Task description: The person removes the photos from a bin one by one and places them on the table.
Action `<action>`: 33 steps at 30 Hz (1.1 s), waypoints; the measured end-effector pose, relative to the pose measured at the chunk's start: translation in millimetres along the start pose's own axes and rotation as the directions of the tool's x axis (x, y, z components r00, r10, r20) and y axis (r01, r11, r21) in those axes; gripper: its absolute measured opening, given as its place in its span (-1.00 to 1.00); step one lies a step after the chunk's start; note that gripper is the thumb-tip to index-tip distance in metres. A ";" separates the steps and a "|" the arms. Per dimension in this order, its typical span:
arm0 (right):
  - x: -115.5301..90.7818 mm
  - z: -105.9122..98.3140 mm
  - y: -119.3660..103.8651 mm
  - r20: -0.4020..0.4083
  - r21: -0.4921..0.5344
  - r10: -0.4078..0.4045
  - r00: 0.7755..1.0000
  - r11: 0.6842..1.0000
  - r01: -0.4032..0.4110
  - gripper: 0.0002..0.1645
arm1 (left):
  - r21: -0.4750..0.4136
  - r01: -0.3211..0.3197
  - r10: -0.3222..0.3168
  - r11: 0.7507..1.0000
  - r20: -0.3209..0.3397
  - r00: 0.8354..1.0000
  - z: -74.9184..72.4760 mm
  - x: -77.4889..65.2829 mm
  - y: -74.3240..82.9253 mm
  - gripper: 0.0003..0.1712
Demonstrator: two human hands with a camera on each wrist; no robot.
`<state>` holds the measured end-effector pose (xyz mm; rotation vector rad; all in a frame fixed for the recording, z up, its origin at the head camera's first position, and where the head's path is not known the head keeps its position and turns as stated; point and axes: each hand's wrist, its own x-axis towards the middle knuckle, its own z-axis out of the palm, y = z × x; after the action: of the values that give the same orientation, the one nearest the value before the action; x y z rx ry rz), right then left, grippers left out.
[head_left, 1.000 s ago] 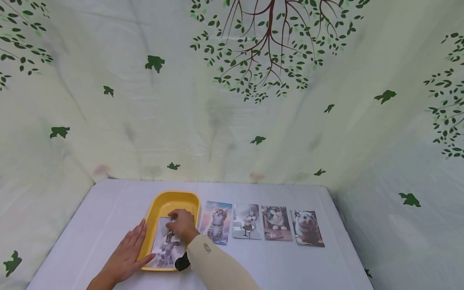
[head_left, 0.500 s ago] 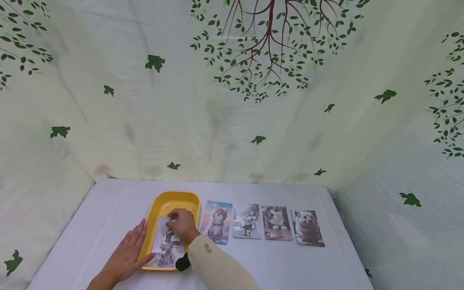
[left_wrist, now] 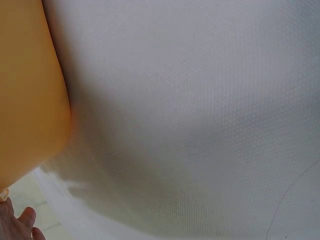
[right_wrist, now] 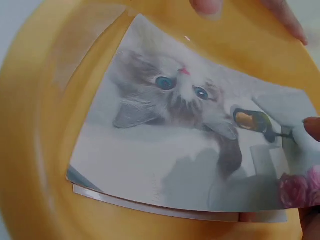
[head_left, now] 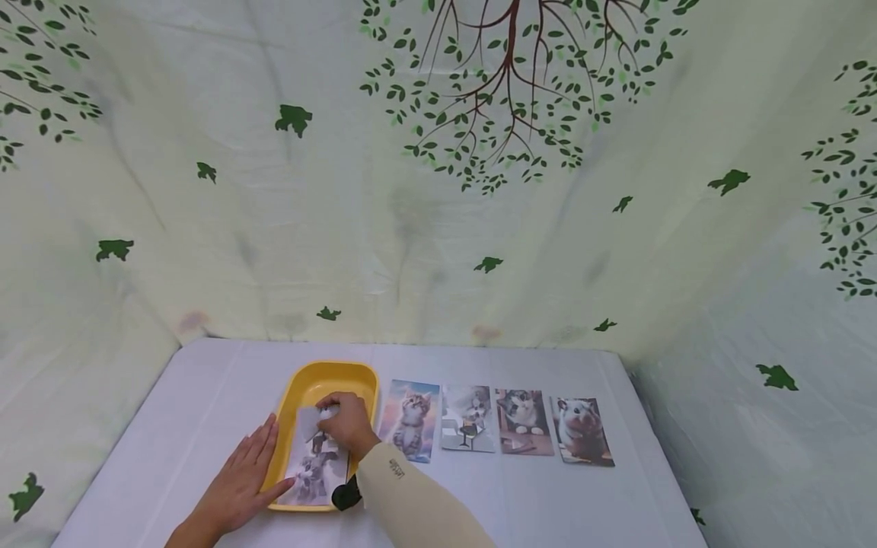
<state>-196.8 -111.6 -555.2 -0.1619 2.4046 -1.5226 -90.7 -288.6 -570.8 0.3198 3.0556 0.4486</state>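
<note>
A yellow tray (head_left: pixel 336 371) holds picture cards on the left part of the table. My right hand (head_left: pixel 348 425) pinches the far end of the top kitten card (head_left: pixel 314 479), whose end bends upward. In the right wrist view a wine glass and pink roses show on it, and a second card (right_wrist: pixel 165 209) peeks out beneath. My left hand (head_left: pixel 236 476) lies along the tray's left side with straight fingers, its thumb over the rim near the card's corner. The left wrist view shows the tray's outer wall (left_wrist: pixel 30 90) and some fingers at the lower left.
Right of the tray, several picture cards lie in a row: a sitting kitten card (head_left: pixel 414 415), a kitten card with a glass (head_left: pixel 473 415), a cat card (head_left: pixel 524 418) and a grey animal card (head_left: pixel 582 430). A white cloth (head_left: pixel 534 498) covers the table. Leaf-printed curtains (head_left: pixel 411 251) surround it.
The far end of the top card has risen slightly in the right hand, which has shifted a little. The left hand, tray and row of cards look unchanged.
</note>
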 end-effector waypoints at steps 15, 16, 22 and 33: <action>-4.7 -4.7 -0.6 -0.062 0.243 0.019 0.998 0.970 -0.003 -0.88 | -0.017 0.014 -0.014 1.000 0.009 1.000 1.1 -1.8 1.5 0.20; -5.4 -5.2 -0.4 -0.055 0.228 0.012 0.998 0.974 0.001 -0.90 | -0.018 0.011 -0.011 1.000 0.005 1.000 1.5 -1.8 1.6 0.20; -8.4 -18.4 -1.6 -0.051 0.172 -0.086 0.995 0.981 0.094 -0.93 | 0.011 -0.031 0.031 0.999 -0.039 0.999 2.3 -0.2 -0.1 0.18; -7.1 -65.6 0.4 -0.199 0.320 -0.149 0.969 0.924 0.208 -0.80 | 0.000 -0.005 0.005 1.000 -0.013 1.000 0.3 -0.9 0.1 0.22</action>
<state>-209.8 -52.8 -528.1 -0.1883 2.2545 -2.0880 -89.8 -288.6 -571.1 0.3264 3.0682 0.4533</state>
